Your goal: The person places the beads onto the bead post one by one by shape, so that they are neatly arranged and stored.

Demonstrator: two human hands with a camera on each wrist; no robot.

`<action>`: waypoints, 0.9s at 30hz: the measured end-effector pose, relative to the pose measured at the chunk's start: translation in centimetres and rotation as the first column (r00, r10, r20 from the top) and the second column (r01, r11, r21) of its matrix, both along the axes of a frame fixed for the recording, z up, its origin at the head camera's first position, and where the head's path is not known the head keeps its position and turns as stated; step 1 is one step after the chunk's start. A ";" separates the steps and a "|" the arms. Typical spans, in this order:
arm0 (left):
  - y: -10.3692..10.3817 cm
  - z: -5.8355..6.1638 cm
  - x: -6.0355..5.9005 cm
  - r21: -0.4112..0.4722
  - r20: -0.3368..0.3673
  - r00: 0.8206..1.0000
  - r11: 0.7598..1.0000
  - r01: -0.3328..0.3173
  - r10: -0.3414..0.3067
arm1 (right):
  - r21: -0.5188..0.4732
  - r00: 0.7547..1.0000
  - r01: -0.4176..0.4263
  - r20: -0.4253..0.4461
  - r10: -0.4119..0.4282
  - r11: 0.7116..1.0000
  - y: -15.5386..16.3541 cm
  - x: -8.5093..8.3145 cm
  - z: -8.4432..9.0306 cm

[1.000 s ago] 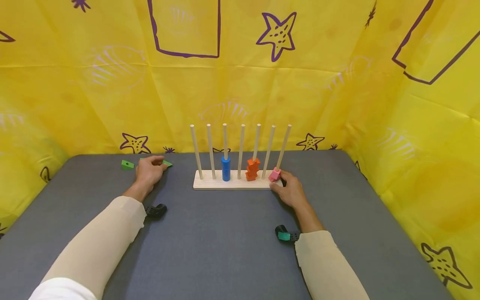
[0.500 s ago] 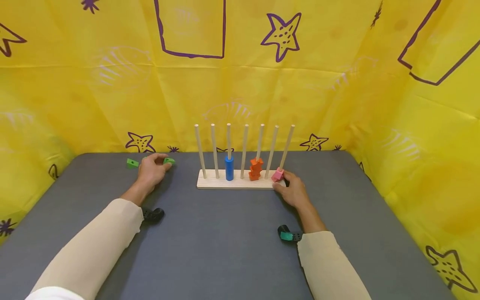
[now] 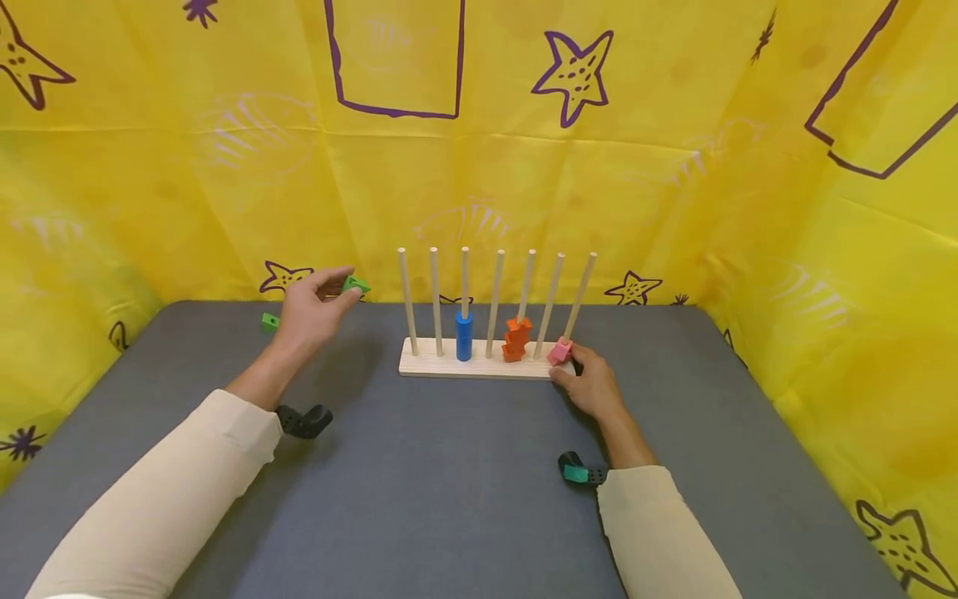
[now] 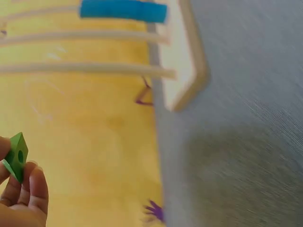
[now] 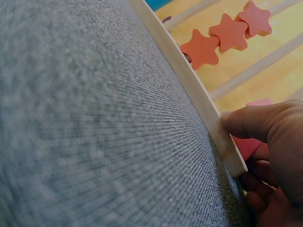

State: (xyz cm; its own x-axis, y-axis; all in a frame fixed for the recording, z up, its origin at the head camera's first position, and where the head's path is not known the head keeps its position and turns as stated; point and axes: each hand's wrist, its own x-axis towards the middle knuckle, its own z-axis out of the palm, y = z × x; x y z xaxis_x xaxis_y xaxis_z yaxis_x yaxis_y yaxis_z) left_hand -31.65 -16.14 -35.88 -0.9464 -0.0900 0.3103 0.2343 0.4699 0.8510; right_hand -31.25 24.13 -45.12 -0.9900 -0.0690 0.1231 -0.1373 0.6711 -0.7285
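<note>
A wooden base (image 3: 434, 367) with several upright pegs stands at the middle of the grey table. One peg carries a blue cylinder (image 3: 464, 335), another a stack of orange stars (image 3: 516, 339), and a pink block (image 3: 560, 351) sits at the rightmost peg. My left hand (image 3: 340, 293) is raised left of the pegs and pinches a small green block (image 3: 354, 286) with a hole; the left wrist view shows this green block (image 4: 18, 157) at my fingertips (image 4: 35, 187). My right hand (image 3: 572, 368) grips the base's right end, thumb (image 5: 251, 123) on the base's front edge (image 5: 189, 80).
A second green block (image 3: 270, 322) lies on the table (image 3: 449, 482) at the back left. Yellow cloth walls (image 3: 674, 191) with purple drawings enclose the table on three sides. The blue cylinder (image 4: 123, 10) and base (image 4: 182, 61) appear blurred in the left wrist view.
My left hand has picked the green block up off the table and carried it up and to the right, toward the pegs. The right hand stays on the base.
</note>
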 end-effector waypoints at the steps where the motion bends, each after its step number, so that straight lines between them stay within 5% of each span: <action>1: 0.3 0.5 0.2 0.010 -0.014 1.000 1.000 0.004 -0.004 | 0.001 1.000 0.000 0.001 0.000 1.000 0.0 0.0 0.0; 14: 3.8 5.4 1.1 0.132 -0.172 0.984 0.989 0.063 -0.039 | 0.017 1.000 -0.001 -0.004 0.002 1.000 0.1 -0.3 -0.2; 27: 5.3 7.1 0.0 0.174 -0.226 0.970 0.977 0.127 -0.086 | 0.025 1.000 -0.005 0.000 0.005 1.000 0.1 -0.2 0.1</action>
State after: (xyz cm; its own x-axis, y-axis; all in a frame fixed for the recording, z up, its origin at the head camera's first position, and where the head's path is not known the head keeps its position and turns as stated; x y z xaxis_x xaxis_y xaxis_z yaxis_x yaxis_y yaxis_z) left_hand -31.69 -10.86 -28.82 -0.8660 -0.0681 0.4955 0.4619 0.2709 0.8445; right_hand -31.41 24.18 -44.98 -0.9896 -0.0766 0.1217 -0.1408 0.6886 -0.7113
